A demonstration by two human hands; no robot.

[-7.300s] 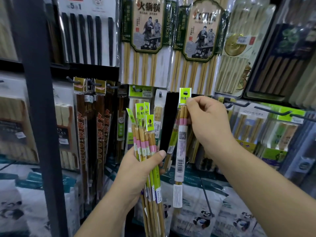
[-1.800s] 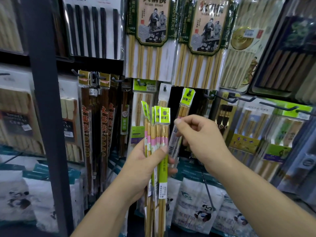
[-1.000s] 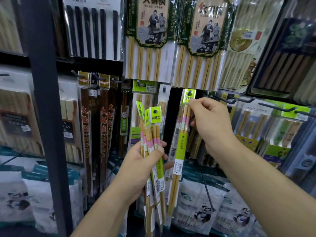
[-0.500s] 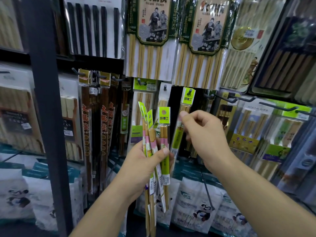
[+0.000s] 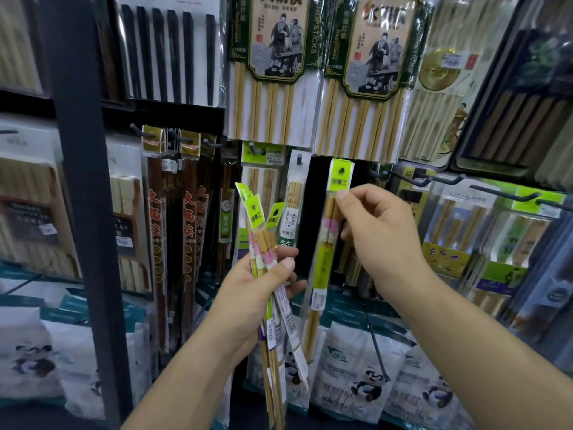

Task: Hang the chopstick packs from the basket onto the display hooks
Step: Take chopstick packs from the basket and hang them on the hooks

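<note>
Green packs (image 5: 322,262), left hand (image 5: 248,302) gripping, right (image 5: 384,240) pinching

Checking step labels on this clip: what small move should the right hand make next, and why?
Probably seat the pack on its hook and let go: the right hand pinches it just under the green header, at hook height, though whether the hole is on is unclear. The left hand grips more packs.

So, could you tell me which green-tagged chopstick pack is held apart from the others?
The green-tagged bamboo chopstick pack pinched near its top by the right hand, hanging straight by the black panel; the other packs are bunched in the left hand.
</note>
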